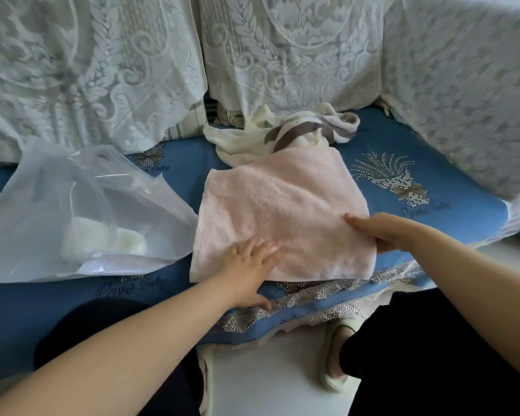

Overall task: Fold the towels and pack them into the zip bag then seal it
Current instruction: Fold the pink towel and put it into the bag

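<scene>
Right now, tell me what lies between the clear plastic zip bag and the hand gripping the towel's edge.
In the head view, the flat pink towel fills that stretch, with the left hand pressing on it.

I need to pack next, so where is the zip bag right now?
In the head view the zip bag lies on the blue cushion, left of the pink towel, near the left hand.

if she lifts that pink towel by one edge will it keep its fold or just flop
The pink towel would probably flop: it drapes softly with wrinkles. It likely weighs little, since the right hand pinches its edge alone. Its fuzzy pile probably grips the blue cover under the flat left hand.
</scene>
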{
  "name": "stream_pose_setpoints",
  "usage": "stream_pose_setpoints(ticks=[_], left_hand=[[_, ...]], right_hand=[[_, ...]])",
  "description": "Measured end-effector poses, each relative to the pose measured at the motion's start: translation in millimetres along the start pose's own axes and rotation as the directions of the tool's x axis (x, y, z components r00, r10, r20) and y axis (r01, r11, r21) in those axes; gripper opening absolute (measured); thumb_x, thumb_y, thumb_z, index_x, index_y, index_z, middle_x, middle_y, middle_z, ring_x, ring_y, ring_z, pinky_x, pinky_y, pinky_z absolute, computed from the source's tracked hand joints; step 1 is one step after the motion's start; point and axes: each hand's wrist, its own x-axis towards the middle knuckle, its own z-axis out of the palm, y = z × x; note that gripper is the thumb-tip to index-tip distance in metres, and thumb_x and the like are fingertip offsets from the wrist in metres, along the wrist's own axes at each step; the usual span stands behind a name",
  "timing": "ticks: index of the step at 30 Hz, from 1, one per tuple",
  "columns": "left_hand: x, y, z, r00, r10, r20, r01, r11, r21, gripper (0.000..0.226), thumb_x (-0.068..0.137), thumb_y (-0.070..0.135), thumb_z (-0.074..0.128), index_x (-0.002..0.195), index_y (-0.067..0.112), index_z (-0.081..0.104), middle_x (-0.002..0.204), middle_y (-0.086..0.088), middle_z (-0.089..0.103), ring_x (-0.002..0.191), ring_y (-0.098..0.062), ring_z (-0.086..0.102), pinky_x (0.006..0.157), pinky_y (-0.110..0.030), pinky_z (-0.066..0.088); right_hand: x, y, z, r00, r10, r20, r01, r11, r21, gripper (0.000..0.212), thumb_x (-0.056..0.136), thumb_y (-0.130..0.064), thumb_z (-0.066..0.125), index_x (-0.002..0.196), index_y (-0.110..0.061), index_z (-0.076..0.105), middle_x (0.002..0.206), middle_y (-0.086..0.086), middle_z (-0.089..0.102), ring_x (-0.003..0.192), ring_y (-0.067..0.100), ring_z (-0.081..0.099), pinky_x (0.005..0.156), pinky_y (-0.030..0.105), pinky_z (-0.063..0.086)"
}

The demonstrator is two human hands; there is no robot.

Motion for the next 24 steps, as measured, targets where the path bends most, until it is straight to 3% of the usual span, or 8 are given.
stream_pose_setpoints(ticks=[5,9,11,13,16,19,21,24], left_hand=[[-1.9,4.6,12.5,0.995,-0.054,-0.087,0.051,0.998,-0.039,0.092,0.09,0.052,0.051,0.147,0.031,-0.017,0.159,0.003,-0.014,0.145,-0.033,-0.008,0.113,-0.059,0.01],[-7.1,0.9,-1.7,0.975,-0.134,-0.179,0.106,0.982,-0.157,0.063,0.089,0.006,0.045,0.146,0.019,0.023,0.154,-0.008,0.026,0.138,-0.031,0.028,0.11,-0.044,0.028],[-11.0,-9.5,-13.3,0.954,-0.23,-0.192,0.198,0.965,-0.173,0.053,0.082,-0.002,0.046,0.133,0.013,0.038,0.133,-0.01,0.048,0.112,-0.03,0.052,0.079,-0.037,0.046],[-16.8,-25.9,-25.5,0.91,-0.378,-0.169,0.345,0.918,-0.193,0.042,0.08,-0.001,0.046,0.119,0.014,0.048,0.114,-0.008,0.05,0.082,-0.027,0.054,0.057,-0.035,0.038],[-22.3,-50.8,-45.5,0.816,-0.522,-0.248,0.446,0.842,-0.304,0.014,0.085,0.01,0.047,0.096,0.016,0.052,0.101,-0.004,0.051,0.069,-0.025,0.045,0.053,-0.032,0.033],[-26.0,-63.3,-58.1,0.734,-0.527,-0.427,0.327,0.827,-0.458,0.014,0.083,0.013,0.048,0.097,0.015,0.05,0.083,0.001,0.055,0.066,-0.027,0.048,0.054,-0.033,0.037],[-28.1,-64.8,-62.8,0.749,-0.531,-0.396,0.262,0.787,-0.559,0.017,0.083,0.012,0.047,0.099,0.019,0.049,0.078,0.001,0.057,0.066,-0.026,0.051,0.055,-0.035,0.042],[-29.5,-62.1,-66.9,0.89,-0.439,-0.124,0.213,0.641,-0.738,0.013,0.086,0.005,0.043,0.085,0.016,0.051,0.075,0.001,0.054,0.072,-0.021,0.05,0.064,-0.034,0.041]], right_hand=[[-13.7,12.0,-0.2,0.979,-0.12,0.165,0.107,0.991,0.084,0.066,0.081,-0.017,0.075,0.136,-0.014,0.039,0.119,0.012,0.062,0.101,0.032,0.066,0.082,0.054,0.056],[-21.4,2.2,-24.5,0.953,-0.301,0.033,0.264,0.88,0.396,0.074,0.088,-0.011,0.066,0.141,-0.048,0.031,0.112,-0.002,0.062,0.083,0.031,0.069,0.062,0.04,0.059],[-25.5,-2.1,-32.8,0.913,-0.408,0.007,0.362,0.817,0.45,0.05,0.091,-0.009,0.059,0.127,-0.044,0.055,0.107,0.001,0.068,0.077,0.026,0.07,0.056,0.033,0.058],[-26.6,-5.8,-40.7,0.885,-0.461,0.061,0.376,0.786,0.492,0.034,0.094,-0.005,0.049,0.103,-0.027,0.074,0.108,0.009,0.068,0.075,0.02,0.07,0.056,0.029,0.057],[-26.8,-8.9,-54.2,0.845,-0.517,0.133,0.324,0.695,0.641,0.041,0.092,0.006,0.036,0.102,-0.01,0.072,0.106,0.013,0.067,0.081,0.021,0.069,0.064,0.03,0.059],[-27.7,-16.7,-58.7,0.782,-0.614,0.109,0.359,0.585,0.728,0.055,0.083,0.019,0.026,0.118,-0.006,0.06,0.109,0.01,0.067,0.093,0.021,0.067,0.076,0.031,0.058],[-25.1,-18.5,-54.6,0.801,-0.599,0.008,0.47,0.637,0.611,0.052,0.085,0.022,0.03,0.118,-0.007,0.059,0.104,0.007,0.068,0.09,0.017,0.067,0.072,0.025,0.057],[-26.4,-16.7,-54.4,0.778,-0.591,-0.213,0.615,0.786,0.068,0.017,0.087,0.003,0.058,0.091,-0.009,0.069,0.077,0.003,0.072,0.07,0.016,0.064,0.064,0.027,0.051]])
